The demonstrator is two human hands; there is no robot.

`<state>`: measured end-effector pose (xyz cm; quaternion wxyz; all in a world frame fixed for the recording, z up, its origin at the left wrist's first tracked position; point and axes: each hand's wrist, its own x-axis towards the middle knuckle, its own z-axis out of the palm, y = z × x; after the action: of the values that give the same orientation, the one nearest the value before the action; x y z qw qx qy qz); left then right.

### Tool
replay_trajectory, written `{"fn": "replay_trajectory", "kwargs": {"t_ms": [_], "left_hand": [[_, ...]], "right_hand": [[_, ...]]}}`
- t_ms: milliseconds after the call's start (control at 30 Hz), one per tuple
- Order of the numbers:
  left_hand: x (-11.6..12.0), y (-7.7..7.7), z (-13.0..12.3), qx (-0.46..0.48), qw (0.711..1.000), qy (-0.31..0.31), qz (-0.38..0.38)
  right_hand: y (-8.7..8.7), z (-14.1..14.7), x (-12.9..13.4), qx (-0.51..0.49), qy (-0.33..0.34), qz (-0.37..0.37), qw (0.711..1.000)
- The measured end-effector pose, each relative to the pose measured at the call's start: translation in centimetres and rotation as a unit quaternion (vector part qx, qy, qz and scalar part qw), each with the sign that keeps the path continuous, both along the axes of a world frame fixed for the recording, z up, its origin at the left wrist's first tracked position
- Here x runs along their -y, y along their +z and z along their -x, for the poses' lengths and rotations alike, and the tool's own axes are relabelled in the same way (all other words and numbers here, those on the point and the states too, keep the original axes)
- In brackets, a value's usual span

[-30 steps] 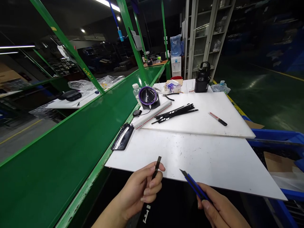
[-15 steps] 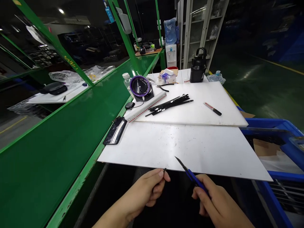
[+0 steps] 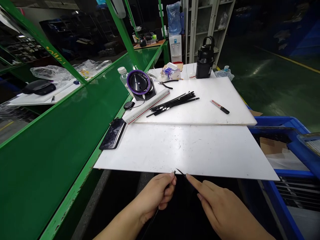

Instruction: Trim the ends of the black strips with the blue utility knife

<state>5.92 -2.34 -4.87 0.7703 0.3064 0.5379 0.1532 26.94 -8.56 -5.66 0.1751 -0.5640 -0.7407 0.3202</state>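
1. Left hand (image 3: 160,191): closed, pinching a black strip (image 3: 174,172) at the near edge of the table (image 3: 155,146).
2. Right hand (image 3: 216,203): curled round a knife (image 3: 181,172), its tip just beside the strip.
3. Beyond: loose strips (image 3: 175,103) on a white board (image 3: 195,115).

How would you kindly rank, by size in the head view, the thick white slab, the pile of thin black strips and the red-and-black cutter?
Largest to smallest:
White slab
Pile of black strips
Red-and-black cutter

Black strips (image 3: 176,102) glossy, plastic-looking; white slab (image 3: 200,115) matt.
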Motion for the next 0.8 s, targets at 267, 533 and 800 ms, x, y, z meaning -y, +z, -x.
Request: {"fn": "replay_trajectory", "kwargs": {"t_ms": [267,533,800], "left_hand": [[-0.3,0.2,-0.2,-0.034,0.999,-0.008,0.004],[-0.5,0.7,-0.6,-0.051,0.999,-0.010,0.012],[-0.6,0.7,-0.7,-0.075,0.997,-0.018,0.010]], "right_hand": [[0.2,0.1,-0.5,0.031,0.026,0.005,0.999],[0.6,-0.1,-1.0,0.013,0.038,0.026,0.999],[-0.1,0.3,-0.7,0.077,0.067,0.028,0.994]]}}
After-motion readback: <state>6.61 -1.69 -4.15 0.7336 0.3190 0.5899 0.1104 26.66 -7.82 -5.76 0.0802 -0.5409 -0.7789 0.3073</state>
